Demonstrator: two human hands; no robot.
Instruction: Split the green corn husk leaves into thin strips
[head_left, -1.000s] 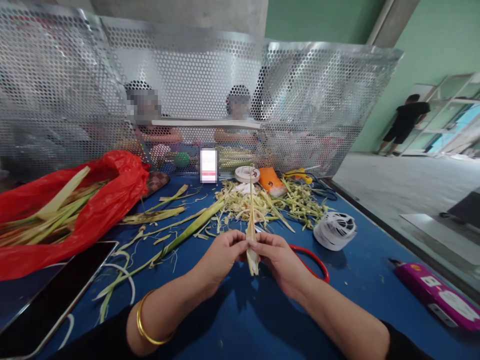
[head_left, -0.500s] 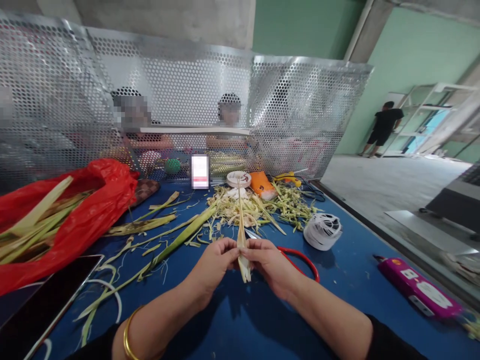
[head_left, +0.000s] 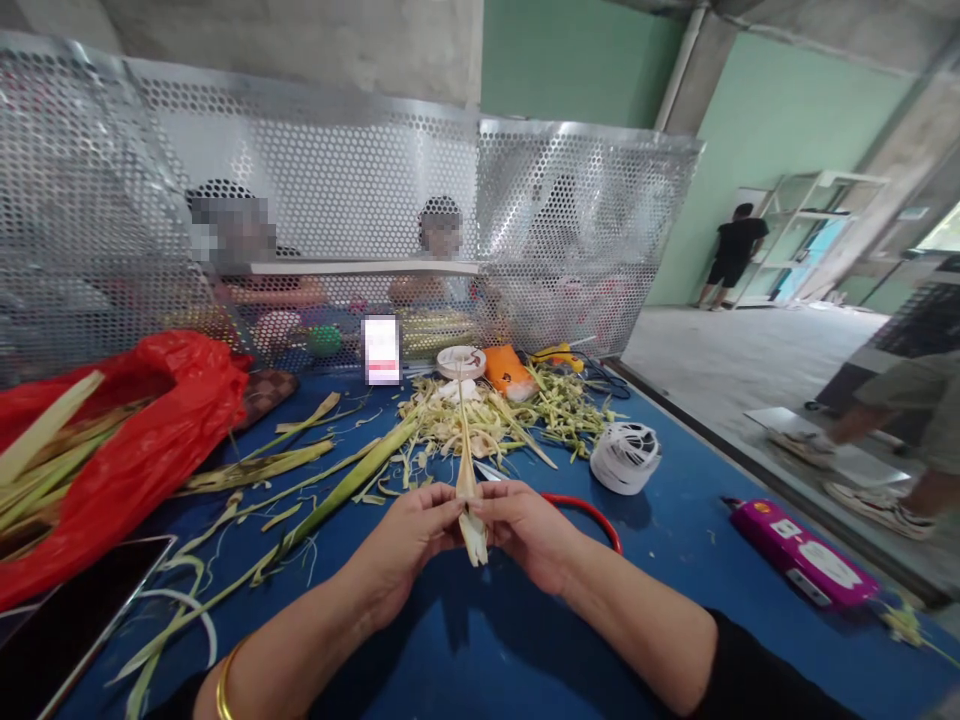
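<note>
Near the middle of the blue table, my left hand (head_left: 420, 525) pinches one side of a pale, folded dry leaf (head_left: 472, 532). My right hand (head_left: 529, 525) grips its other side, thumbs almost meeting. The leaf's wide, split end points toward me, and a thin stalk runs away from me. Scissors with a red handle (head_left: 592, 510) lie partly hidden behind my right hand, their blades showing beyond the fingers. A heap of pale leaf scraps (head_left: 450, 425) lies just past my hands, and a long green leaf (head_left: 352, 490) stretches to the left.
A red plastic bag (head_left: 195, 375) of leaves and a dark tablet-like screen (head_left: 82, 630) sit at left. At right are a white roll (head_left: 626, 458) and a purple box (head_left: 806, 555). Behind a perforated metal screen (head_left: 360, 170) people sit; a phone (head_left: 382, 350) leans there. Someone's legs (head_left: 885, 420) pass at right.
My view has turned slightly right, so the table things appear farther left. A walking person has come into view at right. Both hands keep their hold on the leaf.
</note>
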